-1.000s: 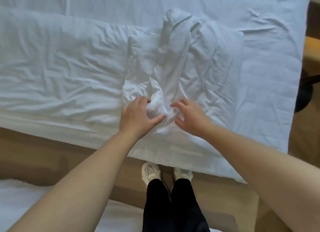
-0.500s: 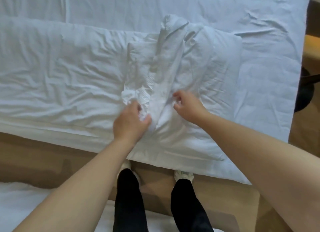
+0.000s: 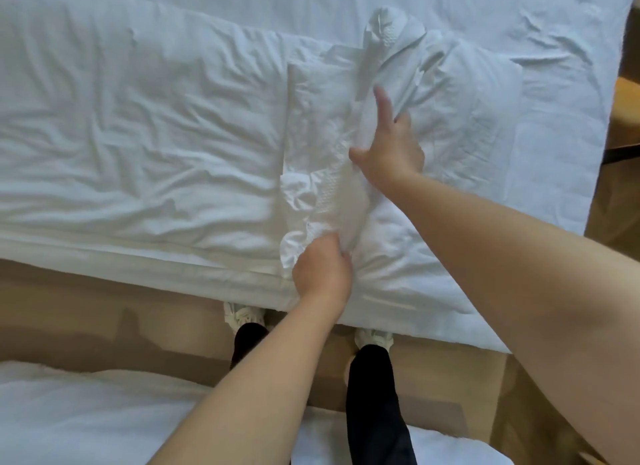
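On the left the rumpled duvet [image 3: 138, 135] covers the bed, and I leave it alone. My left hand [image 3: 322, 274] sits at the bed's near edge, its fingers [image 3: 337, 251] curled tight on the near end of the cloth [image 3: 332, 201], I think to anchor it and draw it taut toward me. The cloth lies as a long narrow strip running away from that grip, up and to the right, on top of the pillow [image 3: 467, 125], with its far end bunched near the pillow's far edge. My right hand [image 3: 391, 152] rests partway along the strip, fingers straight and spread apart, holding nothing. The palm seems to press the fold flat so it won't spring open. Next, I judge, that palm should slide further up to smooth the rest.
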`<move>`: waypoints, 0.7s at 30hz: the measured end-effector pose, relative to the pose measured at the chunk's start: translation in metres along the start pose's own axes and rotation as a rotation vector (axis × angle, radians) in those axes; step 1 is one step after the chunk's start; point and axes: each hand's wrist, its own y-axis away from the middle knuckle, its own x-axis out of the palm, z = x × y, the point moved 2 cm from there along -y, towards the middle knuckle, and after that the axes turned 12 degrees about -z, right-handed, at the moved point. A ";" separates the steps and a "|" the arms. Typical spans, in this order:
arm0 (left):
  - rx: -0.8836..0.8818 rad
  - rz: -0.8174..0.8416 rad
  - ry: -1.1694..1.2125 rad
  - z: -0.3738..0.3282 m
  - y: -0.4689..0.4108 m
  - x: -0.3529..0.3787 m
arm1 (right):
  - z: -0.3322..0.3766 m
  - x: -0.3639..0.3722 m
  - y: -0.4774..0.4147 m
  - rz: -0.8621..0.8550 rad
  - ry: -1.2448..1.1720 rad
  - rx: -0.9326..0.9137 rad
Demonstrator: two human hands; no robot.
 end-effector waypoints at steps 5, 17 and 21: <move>0.021 0.023 0.343 0.032 0.008 -0.031 | 0.014 -0.014 -0.009 0.088 0.578 -0.348; 0.150 0.126 0.385 0.072 -0.031 -0.078 | 0.037 -0.045 -0.089 -0.014 0.674 -0.083; 0.113 0.203 0.423 0.092 -0.046 -0.082 | 0.038 -0.033 -0.115 -0.048 0.378 0.138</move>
